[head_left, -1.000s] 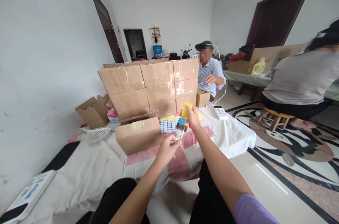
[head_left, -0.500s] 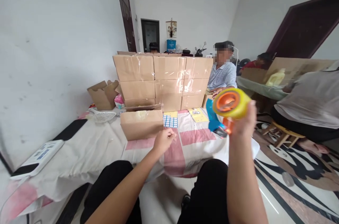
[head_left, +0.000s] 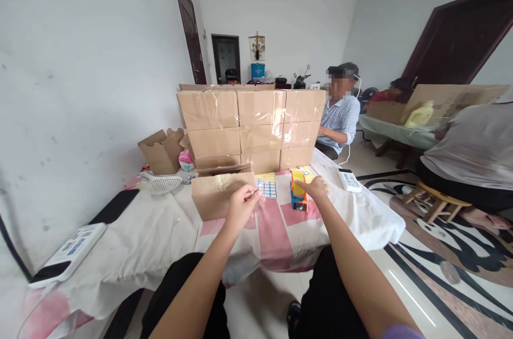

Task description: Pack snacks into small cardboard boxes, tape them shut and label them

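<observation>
My right hand [head_left: 318, 188] is at the right side of a tape dispenser [head_left: 298, 204], its fingers closed against the yellow tape roll [head_left: 298, 187]. The dispenser, orange and blue, appears to stand on the cloth. My left hand [head_left: 242, 202] is closed in a pinch by the right end of a small cardboard box [head_left: 218, 196]; whatever sits between its fingertips is too small to make out. Shiny tape lies along that box's top edge. Just beyond my left fingertips lies a sheet of blue-bordered labels [head_left: 267, 188].
Taped cardboard boxes [head_left: 260, 136] are stacked in a wall at the back. An open carton [head_left: 160, 155] and a white perforated scoop [head_left: 165, 184] stand at left. White devices [head_left: 349, 181] lie on the cloth-covered table [head_left: 360, 216]. A co-worker [head_left: 340, 109] sits behind at right.
My right hand has lowered the tape dispenser from the air to the tabletop, moving left. My left hand has shifted slightly toward the small box's end. The co-worker's hand has drawn back.
</observation>
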### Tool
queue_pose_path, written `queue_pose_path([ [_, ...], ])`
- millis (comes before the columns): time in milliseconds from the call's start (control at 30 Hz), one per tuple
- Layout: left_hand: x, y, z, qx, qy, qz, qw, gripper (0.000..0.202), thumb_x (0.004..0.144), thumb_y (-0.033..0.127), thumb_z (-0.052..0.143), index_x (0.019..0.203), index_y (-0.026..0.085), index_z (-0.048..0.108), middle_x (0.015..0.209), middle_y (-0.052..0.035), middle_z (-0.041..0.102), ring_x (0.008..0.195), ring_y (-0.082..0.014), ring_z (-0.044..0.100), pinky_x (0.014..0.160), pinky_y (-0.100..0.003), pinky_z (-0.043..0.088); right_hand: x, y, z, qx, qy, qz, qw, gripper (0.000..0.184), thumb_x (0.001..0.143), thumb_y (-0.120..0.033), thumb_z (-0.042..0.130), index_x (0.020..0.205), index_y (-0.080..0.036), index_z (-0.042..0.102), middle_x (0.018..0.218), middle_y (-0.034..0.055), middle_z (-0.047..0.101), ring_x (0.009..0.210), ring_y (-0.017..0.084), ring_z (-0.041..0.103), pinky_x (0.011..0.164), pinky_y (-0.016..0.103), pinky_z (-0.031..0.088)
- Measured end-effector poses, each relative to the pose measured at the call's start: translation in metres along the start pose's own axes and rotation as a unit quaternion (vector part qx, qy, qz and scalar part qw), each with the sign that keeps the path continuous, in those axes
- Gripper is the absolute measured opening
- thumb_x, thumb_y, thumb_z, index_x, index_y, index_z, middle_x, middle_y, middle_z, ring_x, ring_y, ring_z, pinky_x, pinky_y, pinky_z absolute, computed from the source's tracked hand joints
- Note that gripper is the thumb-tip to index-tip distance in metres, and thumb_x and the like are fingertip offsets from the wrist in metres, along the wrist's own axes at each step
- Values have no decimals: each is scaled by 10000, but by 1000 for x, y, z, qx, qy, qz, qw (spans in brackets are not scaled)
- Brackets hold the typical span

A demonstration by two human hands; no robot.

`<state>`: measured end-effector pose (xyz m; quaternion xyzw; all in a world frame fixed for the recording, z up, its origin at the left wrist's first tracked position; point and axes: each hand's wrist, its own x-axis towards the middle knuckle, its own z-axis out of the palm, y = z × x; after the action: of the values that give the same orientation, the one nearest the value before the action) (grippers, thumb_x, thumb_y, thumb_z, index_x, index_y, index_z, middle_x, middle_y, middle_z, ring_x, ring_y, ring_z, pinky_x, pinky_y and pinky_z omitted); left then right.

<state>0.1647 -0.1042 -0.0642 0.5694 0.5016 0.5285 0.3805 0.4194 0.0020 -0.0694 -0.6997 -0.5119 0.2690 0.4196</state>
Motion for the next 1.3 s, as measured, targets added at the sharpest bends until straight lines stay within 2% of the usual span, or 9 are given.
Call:
queue_pose_path([
  [100,-2,8,-11,12,-2,14,1000,326,871,534,586,857,209,575,847,-37,766,510,-109,541,390,-197,380,-31,-20,2,-79,98,-144,982,534,748,-347,775,1185,-93,605,1237,255,619,1266,441,481,1037,569,377],
  [233,-4,13,-23,45,-56,36,997,263,868,475,592,842,214,611,840,-28,769,571,-137,612,409,-201,403,-79,-47,26,5,-53,-413,909,250,897,-409,651,1024,-199,695,977,94,649,975,270,601,886,409,480],
  [500,8,7,-40,201,6,37,979,301,847,505,620,782,217,678,654,-27,718,641,-203,670,496,-250,408,-128,-72,36,26,19,-580,814,138,969,-208,549,865,-217,638,881,62,561,868,227,533,798,387,445],
  [600,15,7,-61,266,94,41,959,361,899,545,555,796,228,691,650,-29,701,680,-222,677,594,-294,454,-140,-78,12,96,38,-567,817,104,972,-204,556,884,-232,603,902,53,548,896,225,532,836,395,429],
  [733,31,8,-86,343,189,73,917,322,980,328,438,1210,270,656,1280,-87,693,1266,-276,575,1037,-426,430,-140,-78,0,140,-86,-503,849,169,1003,-302,529,852,-242,577,992,55,544,1005,235,538,914,409,406],
  [833,44,1,-93,439,158,76,881,498,937,151,430,1388,320,554,1515,-41,535,1482,-261,343,1226,-556,160,-132,-76,7,134,-188,-463,856,227,999,-378,533,830,-235,584,1085,69,552,1123,254,529,1011,435,370],
  [933,47,-10,-91,469,122,49,873,414,972,182,383,1232,325,671,1358,-38,671,1382,-270,486,1227,-635,51,-126,-86,13,138,-273,-425,852,266,969,-422,580,793,-224,603,1144,74,562,1171,257,526,1064,426,342],
  [1133,37,-22,-91,497,40,26,867,506,960,590,447,1349,305,599,1571,-63,465,1491,-301,331,1224,-624,145,-97,-146,26,232,-419,-331,813,305,899,-447,648,726,-207,578,1234,55,601,1204,250,552,1026,371,403],
  [1300,36,-18,-97,519,1,17,854,675,914,699,451,1443,283,509,1615,-99,389,1515,-300,286,1214,-554,224,-51,-174,82,12,-426,-357,831,174,824,-362,661,796,-190,658,1061,49,698,1002,218,631,898,326,472],
])
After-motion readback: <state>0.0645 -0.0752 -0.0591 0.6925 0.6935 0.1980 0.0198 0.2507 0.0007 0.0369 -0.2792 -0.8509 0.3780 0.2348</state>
